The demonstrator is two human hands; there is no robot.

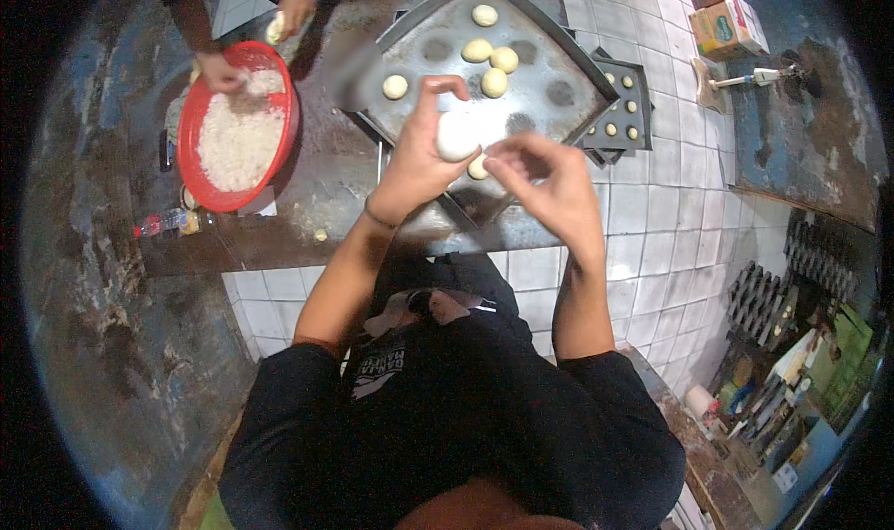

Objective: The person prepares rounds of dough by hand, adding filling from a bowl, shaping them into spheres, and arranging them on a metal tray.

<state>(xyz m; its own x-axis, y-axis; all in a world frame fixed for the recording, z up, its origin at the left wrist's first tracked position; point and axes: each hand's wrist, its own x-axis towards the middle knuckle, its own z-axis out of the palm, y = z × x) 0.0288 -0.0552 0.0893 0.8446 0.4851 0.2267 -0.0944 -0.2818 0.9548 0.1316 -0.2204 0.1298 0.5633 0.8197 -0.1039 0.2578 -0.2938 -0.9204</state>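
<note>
My left hand (416,157) is curled round a pale ball of dough (456,137), which looks very bright under the light. Close to its right side is my right hand (551,185), thumb and fingertips brought together in a pinch. Whatever sits between those fingertips is too small to make out. Below both hands lies a dark metal baking tray (428,46) carrying several yellowish dough balls (494,83). One more dough ball (478,167) shows partly between my hands.
At the upper left a co-worker's hand (222,72) dips into a red basin (291,120) of white, crumbly filling; their other hand (296,8) holds a pale piece. A small bottle (172,223) lies nearby. Another tray (643,111) of dough balls and a carton (729,27) are at right.
</note>
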